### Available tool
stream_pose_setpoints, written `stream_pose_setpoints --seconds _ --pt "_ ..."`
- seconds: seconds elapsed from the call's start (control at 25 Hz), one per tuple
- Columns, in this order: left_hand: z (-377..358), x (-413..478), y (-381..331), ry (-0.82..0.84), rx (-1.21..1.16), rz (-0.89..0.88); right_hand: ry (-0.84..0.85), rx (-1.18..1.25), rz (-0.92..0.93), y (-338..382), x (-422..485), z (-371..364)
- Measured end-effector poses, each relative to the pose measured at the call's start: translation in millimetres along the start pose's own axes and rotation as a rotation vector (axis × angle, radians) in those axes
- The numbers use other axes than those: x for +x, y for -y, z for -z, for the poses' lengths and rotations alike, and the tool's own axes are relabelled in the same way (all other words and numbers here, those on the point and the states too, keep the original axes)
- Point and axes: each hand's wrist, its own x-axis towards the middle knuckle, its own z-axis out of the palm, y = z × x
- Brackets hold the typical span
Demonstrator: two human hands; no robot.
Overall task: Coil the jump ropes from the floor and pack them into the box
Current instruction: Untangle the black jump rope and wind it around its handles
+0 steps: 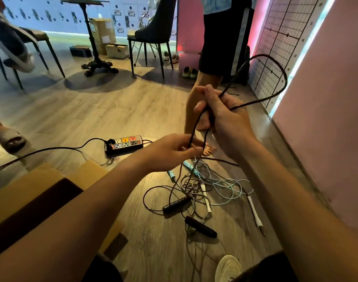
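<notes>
Floorboards, wood-grained, run throughout; cardboard box, near left, flaps open, its dark inside unreadable; right hand clenches the thin black jump rope, one rounded loop arching far right; left hand pinches its strands below; pale-blue, white and black-handled ropes lie tangled beneath.

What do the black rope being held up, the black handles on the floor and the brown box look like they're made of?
Black rope: thin, smooth, slightly glossy, and it holds a springy loop, so probably plastic-coated cord or wire. Black handle: matte and dark, likely plastic or foam; the look leaves it open. Box: plain brown cardboard, dull finish, flat flaps.
</notes>
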Motion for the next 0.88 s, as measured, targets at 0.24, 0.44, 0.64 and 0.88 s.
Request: stream_pose_setpoints --seconds 0.24,0.44,0.64,0.88 --pt "11 3 -13 -0.369 -0.247 -0.039 0.021 -0.441 -0.094 6 -4 21" --pt "15 -4 -27 -0.541 -0.4 -0.153 0.666 -0.682 -0.493 -8 -18 16" --pt "18 0 -22 -0.545 -0.496 -0.004 0.531 -0.579 -0.3 -21 -14 8" --pt "8 -8 -8 0.132 -0.095 0.138 -0.054 0.115 -0.01 -3 5 17"
